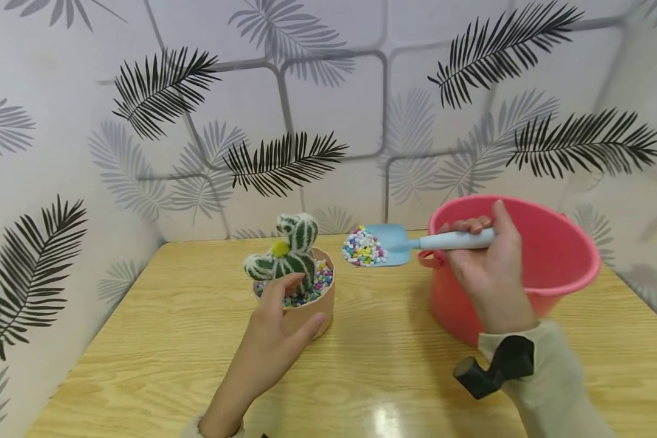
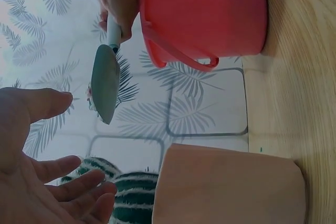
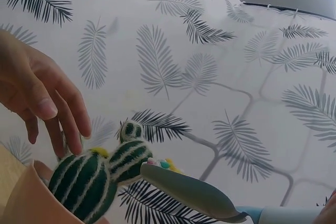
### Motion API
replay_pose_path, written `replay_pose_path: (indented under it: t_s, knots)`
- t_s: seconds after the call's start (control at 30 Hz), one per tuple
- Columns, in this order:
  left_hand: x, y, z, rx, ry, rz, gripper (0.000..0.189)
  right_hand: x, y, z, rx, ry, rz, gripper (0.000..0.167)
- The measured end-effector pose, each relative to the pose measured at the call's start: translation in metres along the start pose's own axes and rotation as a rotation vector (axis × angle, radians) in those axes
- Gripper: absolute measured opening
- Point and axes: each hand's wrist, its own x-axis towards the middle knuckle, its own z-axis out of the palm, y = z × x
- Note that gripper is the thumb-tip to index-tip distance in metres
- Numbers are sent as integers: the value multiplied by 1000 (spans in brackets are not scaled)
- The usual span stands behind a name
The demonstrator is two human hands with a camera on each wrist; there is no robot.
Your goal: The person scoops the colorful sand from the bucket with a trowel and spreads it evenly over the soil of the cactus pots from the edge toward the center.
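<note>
My right hand grips the pale handle of a light blue hand trowel, held level in front of the red bucket. Small multicoloured pebbles are heaped at the blade's tip. To the left stands a peach pot holding a green-and-white fuzzy cactus with a yellow flower; similar pebbles lie around its base. My left hand is at the pot's near left side, thumb and fingers spread apart. In the left wrist view, the trowel appears edge-on, with a gap between it and the pot.
A red bucket with a handle stands on the right of the wooden table, behind my right hand; its bottom inside is hidden. Behind the table hangs a pale leaf-patterned curtain.
</note>
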Motion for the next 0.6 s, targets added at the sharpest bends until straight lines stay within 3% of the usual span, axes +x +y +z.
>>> replay_pose_path:
  t_s: [0.27,0.6]
  knots:
    - [-7,-11,-22,69,79,-56,53,3,16,1,-36,62,-27,37]
    - [-4,-26,-43,55,71,-155,55,-1,29,4,-140,73,-66,37]
